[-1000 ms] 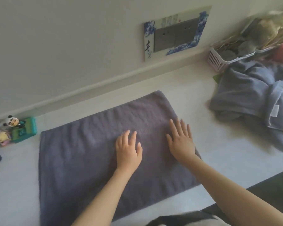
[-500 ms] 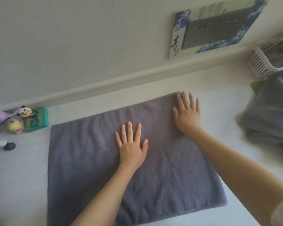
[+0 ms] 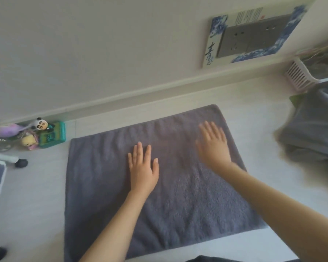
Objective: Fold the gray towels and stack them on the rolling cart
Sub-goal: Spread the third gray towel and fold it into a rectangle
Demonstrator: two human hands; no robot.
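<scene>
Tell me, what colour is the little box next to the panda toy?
Green, a teal sort of green. The box shows best in the head view.

Two bare forearms, no sleeves in view, left hand (image 3: 142, 167) without rings or watch, right hand (image 3: 214, 146) blurred, wrists bare, dark clothing at bottom edge
</scene>
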